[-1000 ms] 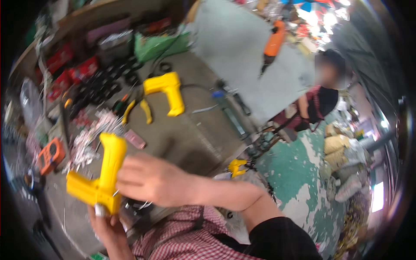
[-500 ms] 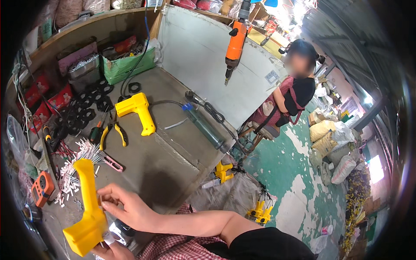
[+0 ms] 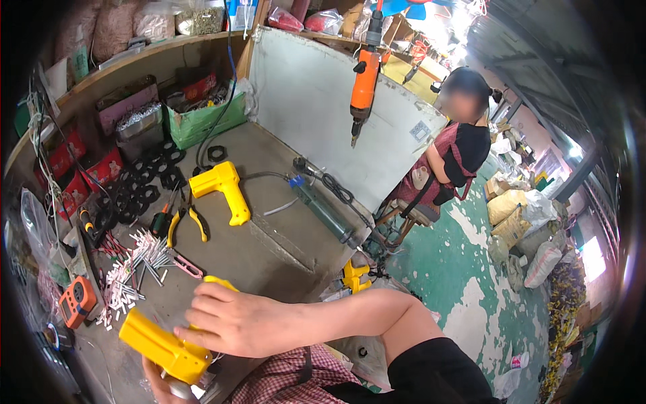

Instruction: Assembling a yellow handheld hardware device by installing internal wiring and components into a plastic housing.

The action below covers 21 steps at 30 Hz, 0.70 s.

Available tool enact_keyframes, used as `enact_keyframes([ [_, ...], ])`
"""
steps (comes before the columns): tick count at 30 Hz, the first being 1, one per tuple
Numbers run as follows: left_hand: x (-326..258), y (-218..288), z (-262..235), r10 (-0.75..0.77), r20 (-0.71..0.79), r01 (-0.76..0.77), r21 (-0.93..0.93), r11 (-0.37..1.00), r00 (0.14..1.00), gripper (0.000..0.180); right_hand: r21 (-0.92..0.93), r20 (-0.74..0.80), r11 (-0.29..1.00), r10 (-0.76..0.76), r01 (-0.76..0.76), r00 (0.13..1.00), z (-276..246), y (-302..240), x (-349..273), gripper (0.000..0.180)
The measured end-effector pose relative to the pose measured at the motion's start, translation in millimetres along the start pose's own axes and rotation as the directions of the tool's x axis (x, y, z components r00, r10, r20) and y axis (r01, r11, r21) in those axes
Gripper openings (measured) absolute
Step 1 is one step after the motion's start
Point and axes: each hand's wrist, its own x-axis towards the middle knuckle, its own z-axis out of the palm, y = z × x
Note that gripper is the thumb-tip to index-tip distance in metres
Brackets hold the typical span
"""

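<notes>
A yellow pistol-shaped tool housing (image 3: 151, 342) is in my hands at the lower left, its wide end toward the left. My right hand (image 3: 235, 322) is closed over its handle, and the handle's tip pokes out above the knuckles. From below, my left hand (image 3: 156, 382) grips the wide end; most of that hand is hidden. A pale cylindrical piece (image 3: 180, 388), too hidden to name, shows beside the left fingers. On the bench beyond lies a second yellow pistol-shaped tool (image 3: 225, 190) with a dark cable, next to yellow-handled pliers (image 3: 188, 225).
An orange power screwdriver (image 3: 364, 87) hangs over the bench. White-tipped metal rods (image 3: 138, 266), black rings (image 3: 138, 182), a green box (image 3: 202, 124), an orange meter (image 3: 77, 301) and a dark green cylinder (image 3: 326, 214) crowd the bench. A person (image 3: 451, 145) sits beyond the white panel.
The housing has turned from handle-up to lying over, handle toward the right. My right hand has moved from beside it to close over the handle. The view has shifted slightly.
</notes>
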Motion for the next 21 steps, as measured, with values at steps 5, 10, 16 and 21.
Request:
enact_keyframes([
  [5, -3.4, -29.0, -1.2, 0.164, 0.396, -0.419, 0.738, 0.529, 0.904, 0.09, 0.011, -0.17, 1.0, 0.028, -0.026, 0.985, 5.5, -1.0, -9.3, 0.045],
  [10, -8.3, -78.5, -24.7, 0.122, 0.35, -0.369, 0.839, 0.401, 0.929, 0.081, 0.287, -0.074, 0.957, 0.053, -0.03, 0.996, 48.8, -18.8, -31.5, 0.047],
  [16, -6.8, -22.4, 5.7, 0.104, 0.287, -0.304, 0.92, 0.248, 0.952, 0.085, -0.052, 0.043, 0.962, 0.271, -0.269, 0.962, 81.5, 9.7, -84.3, 0.056],
  [21, 15.6, -22.3, 6.8, 0.081, 0.37, -0.375, 0.867, 0.33, 0.926, 0.08, -0.076, 0.182, 0.946, 0.324, -0.316, 0.928, 31.9, 27.0, -70.7, 0.055],
])
